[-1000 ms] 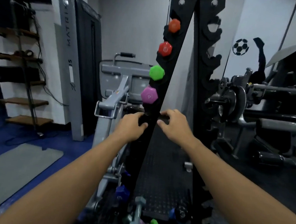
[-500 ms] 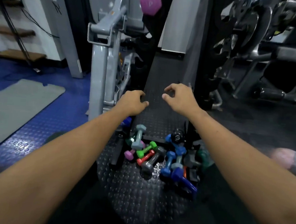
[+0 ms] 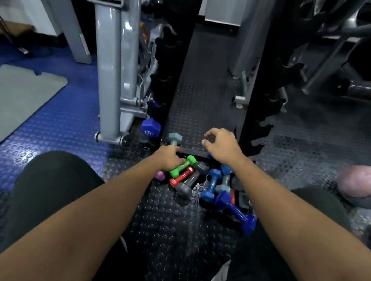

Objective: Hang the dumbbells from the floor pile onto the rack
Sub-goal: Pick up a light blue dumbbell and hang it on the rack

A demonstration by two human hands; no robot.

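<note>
A pile of small dumbbells lies on the black studded floor at the foot of the black rack [image 3: 162,84]: a green dumbbell [image 3: 183,166], a red dumbbell [image 3: 181,177], a grey dumbbell [image 3: 188,181], a light blue dumbbell [image 3: 211,183], a dark blue dumbbell [image 3: 234,210], a teal-grey dumbbell [image 3: 175,137] and a purple one [image 3: 160,175]. My left hand [image 3: 168,159] is down on the pile's left side beside the green dumbbell, its fingers hidden. Just above the pile hovers my right hand [image 3: 221,147], fingers loosely curled and holding nothing. A dark blue dumbbell [image 3: 150,128] hangs low on the rack's left upright.
The rack's right upright [image 3: 260,101] shows bare hooks. A grey machine post [image 3: 110,70] stands close on the left, with a grey mat [image 3: 15,99] on the blue floor beyond. A pink ball [image 3: 360,181] lies at right. My black-clad knees [image 3: 53,186] flank the pile.
My view dropped from the rack's upper pegs to the floor. Both hands came off the rack and moved down to the pile; the left one now reaches the dumbbells.
</note>
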